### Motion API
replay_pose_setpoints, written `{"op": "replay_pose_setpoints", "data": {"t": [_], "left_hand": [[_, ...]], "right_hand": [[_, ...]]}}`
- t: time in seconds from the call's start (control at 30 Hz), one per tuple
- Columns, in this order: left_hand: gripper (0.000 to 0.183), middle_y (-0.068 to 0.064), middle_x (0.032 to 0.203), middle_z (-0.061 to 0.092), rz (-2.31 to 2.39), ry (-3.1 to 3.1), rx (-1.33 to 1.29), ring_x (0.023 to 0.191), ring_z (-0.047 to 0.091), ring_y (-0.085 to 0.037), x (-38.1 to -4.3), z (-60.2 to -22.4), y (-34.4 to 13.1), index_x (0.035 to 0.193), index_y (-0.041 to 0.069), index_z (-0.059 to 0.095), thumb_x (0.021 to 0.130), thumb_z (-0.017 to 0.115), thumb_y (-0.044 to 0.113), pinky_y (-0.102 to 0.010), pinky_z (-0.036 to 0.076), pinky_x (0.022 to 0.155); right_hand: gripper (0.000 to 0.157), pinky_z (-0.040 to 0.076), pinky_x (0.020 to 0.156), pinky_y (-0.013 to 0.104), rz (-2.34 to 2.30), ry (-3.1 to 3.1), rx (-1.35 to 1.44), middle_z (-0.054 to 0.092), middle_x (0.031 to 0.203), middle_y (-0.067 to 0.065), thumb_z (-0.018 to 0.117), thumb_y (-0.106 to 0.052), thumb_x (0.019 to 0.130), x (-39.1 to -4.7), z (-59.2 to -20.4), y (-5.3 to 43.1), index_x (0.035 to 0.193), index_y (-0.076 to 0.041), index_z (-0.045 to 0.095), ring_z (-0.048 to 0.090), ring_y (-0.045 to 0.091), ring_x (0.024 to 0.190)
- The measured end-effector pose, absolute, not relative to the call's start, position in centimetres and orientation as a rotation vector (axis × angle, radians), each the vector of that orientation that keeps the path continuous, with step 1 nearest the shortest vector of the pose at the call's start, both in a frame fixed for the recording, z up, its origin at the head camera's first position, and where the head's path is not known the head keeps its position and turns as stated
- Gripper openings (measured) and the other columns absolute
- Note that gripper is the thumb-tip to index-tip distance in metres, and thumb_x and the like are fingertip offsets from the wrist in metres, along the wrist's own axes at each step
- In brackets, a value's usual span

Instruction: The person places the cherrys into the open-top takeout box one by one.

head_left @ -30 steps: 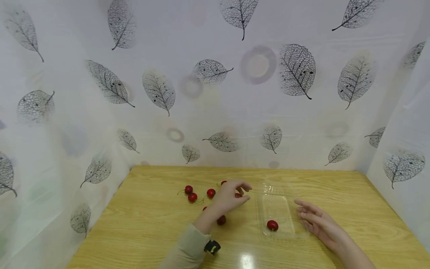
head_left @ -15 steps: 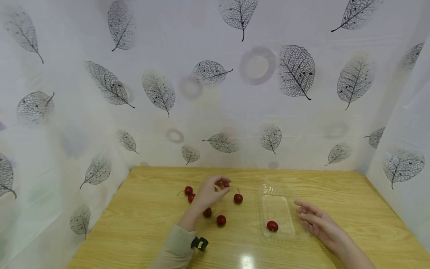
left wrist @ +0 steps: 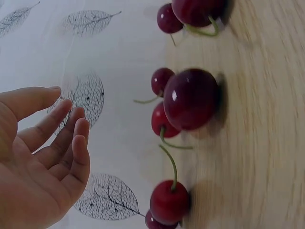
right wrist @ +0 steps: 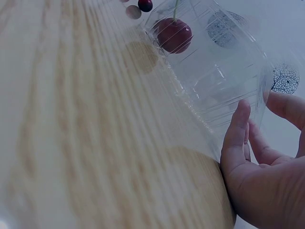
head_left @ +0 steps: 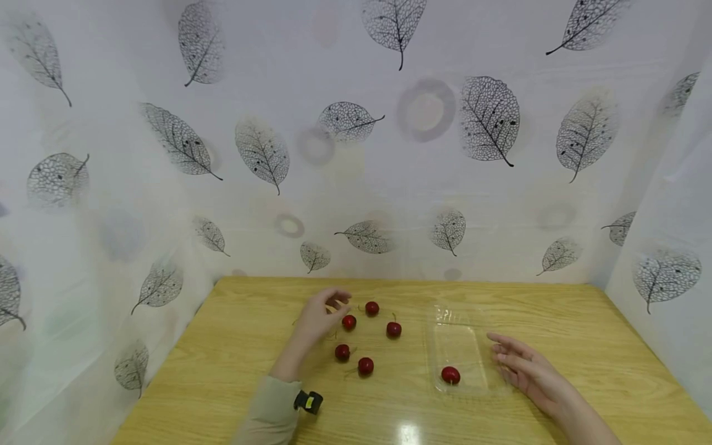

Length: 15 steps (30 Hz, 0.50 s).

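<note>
My left hand (head_left: 318, 316) hovers over the back left of the table, fingers loosely bent and nothing between them. In the left wrist view the left hand (left wrist: 50, 157) is apart from the red cherries (left wrist: 191, 98), which have green stems. Nearest to it in the head view is a cherry (head_left: 348, 322); others lie to its right and front. My right hand (head_left: 534, 376) is beside a clear plastic container (head_left: 458, 327) with one cherry (head_left: 450, 375) inside. In the right wrist view its thumb (right wrist: 237, 131) is at the container's wall; contact is unclear.
A wooden table (head_left: 601, 346) carries everything. White leaf-print sheeting (head_left: 400, 173) stands behind it and along both sides. A black strap with a small device (head_left: 308, 402) is around the left wrist, by the sleeve.
My left hand has moved left, from near the container past the scattered cherries, uncovering several of them and covering the leftmost ones. The right hand, container and cherries have stayed in place.
</note>
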State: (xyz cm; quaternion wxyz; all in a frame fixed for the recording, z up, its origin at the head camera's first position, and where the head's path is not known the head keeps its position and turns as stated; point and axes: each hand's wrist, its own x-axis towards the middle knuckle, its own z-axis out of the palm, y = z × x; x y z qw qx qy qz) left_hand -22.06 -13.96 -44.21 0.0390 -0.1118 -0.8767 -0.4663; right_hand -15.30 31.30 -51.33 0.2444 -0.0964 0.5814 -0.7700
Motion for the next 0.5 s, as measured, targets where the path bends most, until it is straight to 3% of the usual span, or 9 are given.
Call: {"op": "replay_pose_setpoints", "data": {"t": [0.3, 0.5], "left_hand": [[0.019, -0.012, 0.11, 0.077, -1.359, -2.674, -0.283, 0.097, 0.071, -0.024, -22.4, -44.8, -16.2, 0.117, 0.003, 0.074, 0.098, 0.073, 0.005, -0.034, 0.06, 0.084], [0.02, -0.013, 0.11, 0.077, -1.33, -2.681, -0.244, 0.099, 0.072, -0.027, -22.7, -45.1, -17.5, 0.118, 0.003, 0.074, 0.098, 0.072, 0.004, -0.042, 0.062, 0.089]], "right_hand": [[0.05, 0.056, 0.097, 0.017, -2.122, 1.564, -0.276, 0.062, 0.125, -0.016, 0.039, -0.006, 0.114, -15.2, -51.4, 31.3, 0.133, -0.043, 0.067, 0.066, -0.003, 0.113], [0.05, 0.057, 0.097, 0.017, -2.129, 1.564, -0.291, 0.062, 0.125, -0.016, 0.04, -0.006, 0.114, -15.2, -51.4, 31.3, 0.134, -0.042, 0.067, 0.066, -0.003, 0.113]]}}
